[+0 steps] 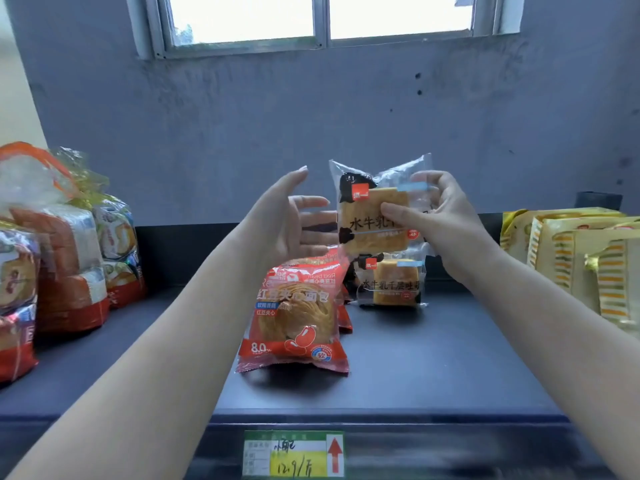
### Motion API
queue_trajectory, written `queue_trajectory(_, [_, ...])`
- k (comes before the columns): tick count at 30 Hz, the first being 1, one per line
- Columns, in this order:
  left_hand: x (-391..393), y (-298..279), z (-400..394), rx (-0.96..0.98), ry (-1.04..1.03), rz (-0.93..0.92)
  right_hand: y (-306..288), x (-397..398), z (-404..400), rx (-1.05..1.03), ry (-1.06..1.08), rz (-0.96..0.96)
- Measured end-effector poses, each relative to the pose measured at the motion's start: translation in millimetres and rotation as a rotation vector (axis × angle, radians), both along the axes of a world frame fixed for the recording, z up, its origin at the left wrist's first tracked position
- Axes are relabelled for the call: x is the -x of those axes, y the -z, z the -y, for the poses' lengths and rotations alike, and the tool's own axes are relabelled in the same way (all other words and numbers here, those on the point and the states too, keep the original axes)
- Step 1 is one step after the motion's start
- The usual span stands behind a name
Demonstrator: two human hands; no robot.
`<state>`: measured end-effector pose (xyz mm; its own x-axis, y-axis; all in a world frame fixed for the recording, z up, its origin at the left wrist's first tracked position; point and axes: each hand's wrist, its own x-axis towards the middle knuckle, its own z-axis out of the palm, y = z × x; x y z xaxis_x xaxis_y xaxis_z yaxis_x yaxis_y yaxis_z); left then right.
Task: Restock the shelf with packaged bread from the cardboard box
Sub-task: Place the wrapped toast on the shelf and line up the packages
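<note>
My right hand (pixel 440 216) holds a clear pack of square layered toast (pixel 367 223) upright in the air above the dark shelf (pixel 433 362), thumb on its front and fingers behind. My left hand (pixel 291 220) hovers just left of the pack with straight, spread fingers and holds nothing. A second pack of the same toast (pixel 391 284) stands on the shelf right below the held one. In front of it, a red pack of red bean bread (pixel 294 323) leans on more red packs behind. The cardboard box is out of view.
Bagged sliced bread in red and white wrappers (pixel 65 265) fills the shelf's left side. Yellow striped packs (pixel 581 261) stand at the right. A grey wall with a window rises behind. A green and yellow price label (pixel 294 453) sits on the shelf's front edge.
</note>
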<state>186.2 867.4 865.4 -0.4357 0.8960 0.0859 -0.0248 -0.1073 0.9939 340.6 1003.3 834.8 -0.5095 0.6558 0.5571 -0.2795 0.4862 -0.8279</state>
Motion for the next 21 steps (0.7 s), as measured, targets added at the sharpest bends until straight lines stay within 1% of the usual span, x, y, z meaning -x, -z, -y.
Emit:
queue_trajectory(2, [4,2,2,-0.138,-0.217,-0.082,14,0,-13,0.104,0.120,0.000])
queue_trajectory(5, [10,9,7,-0.248,-0.494,-0.339,42,5,-28,0.254,0.219,0.037])
queue_trajectory(7, [17,19,9,-0.277,-0.580,-0.504,58,9,-30,0.296,0.274,0.075])
queue_trajectory(10, [22,32,14,-0.241,-0.654,-0.690,74,15,-30,0.217,0.345,0.222])
queue_trajectory(12, [22,40,17,-0.194,-0.690,-0.757,77,18,-27,0.172,0.343,0.340])
queue_trajectory(15, [21,48,22,-0.142,-0.709,-0.812,73,19,-22,0.137,0.371,0.427])
queue_trajectory(17, [18,52,29,-0.121,-0.730,-0.841,62,14,-14,0.100,0.459,0.363])
queue_trajectory(19, [13,54,41,-0.106,-0.775,-0.889,45,8,0,-0.011,0.521,0.164])
queue_trajectory(21, [7,57,60,-0.088,-0.838,-0.944,28,7,24,-0.193,0.478,-0.005])
